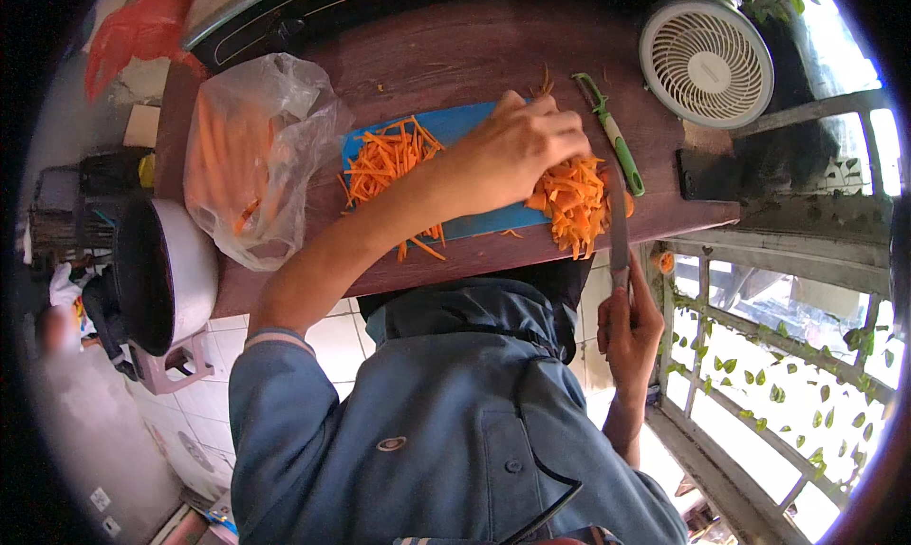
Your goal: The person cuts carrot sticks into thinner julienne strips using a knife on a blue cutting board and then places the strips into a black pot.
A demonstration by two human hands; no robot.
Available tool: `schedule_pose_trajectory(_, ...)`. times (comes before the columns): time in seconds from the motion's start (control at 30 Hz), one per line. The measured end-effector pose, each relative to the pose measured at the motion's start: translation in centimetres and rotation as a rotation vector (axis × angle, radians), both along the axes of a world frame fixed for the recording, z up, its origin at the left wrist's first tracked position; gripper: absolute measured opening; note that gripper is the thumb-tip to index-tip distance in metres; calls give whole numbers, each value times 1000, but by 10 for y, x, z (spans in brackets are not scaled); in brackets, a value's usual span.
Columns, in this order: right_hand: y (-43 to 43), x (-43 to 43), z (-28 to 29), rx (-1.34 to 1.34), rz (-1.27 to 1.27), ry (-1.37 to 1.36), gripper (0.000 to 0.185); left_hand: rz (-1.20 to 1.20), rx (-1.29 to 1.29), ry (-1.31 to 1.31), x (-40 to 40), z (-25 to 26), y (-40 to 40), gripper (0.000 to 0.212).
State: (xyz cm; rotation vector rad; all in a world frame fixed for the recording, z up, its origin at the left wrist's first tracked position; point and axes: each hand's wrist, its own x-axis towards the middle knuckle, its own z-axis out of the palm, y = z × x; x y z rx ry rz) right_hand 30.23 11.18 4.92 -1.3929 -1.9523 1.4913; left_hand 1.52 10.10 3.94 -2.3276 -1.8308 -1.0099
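My right hand (632,321) grips the handle of a kitchen knife (619,224), its blade pointing away from me along the right side of a pile of cut carrot (575,196). My left hand (534,143) reaches across a blue cutting board (462,121) with bent fingers, at the far side of that pile. What its fingertips touch is hidden. Left of my forearm, a heap of carrot strips (391,153) lies on the board, some strips hanging over the near edge. A green-handled peeler (612,135) rests on the table beyond the knife.
A clear plastic bag of carrots (249,160) sits on the wooden table (427,39) at left. Beside it, a pot (188,274) stands on a stool (174,363). At right are a round fan (707,71), a dark phone (697,175) and a barred window (776,374). A person (71,310) is at far left.
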Motion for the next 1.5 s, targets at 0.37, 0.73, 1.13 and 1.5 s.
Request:
schedule_pose_trajectory(0.37, -24, -33, -19, 320, 305, 56, 60, 215, -82, -21, -46, -14, -74, 18)
schedule_pose_trajectory(0.73, -30, -77, -52, 483, 413, 45, 61, 125, -119, 78, -32, -22, -95, 22)
schedule_pose_trajectory(1.13, -29, -83, -46, 451, 435, 68, 61, 112, -129, 69, -28, -31, -99, 28)
schedule_pose_trajectory(1.5, -35, -91, -51, 730, 549, -218, 81, 144, -107, 100, -20, -30, -96, 22)
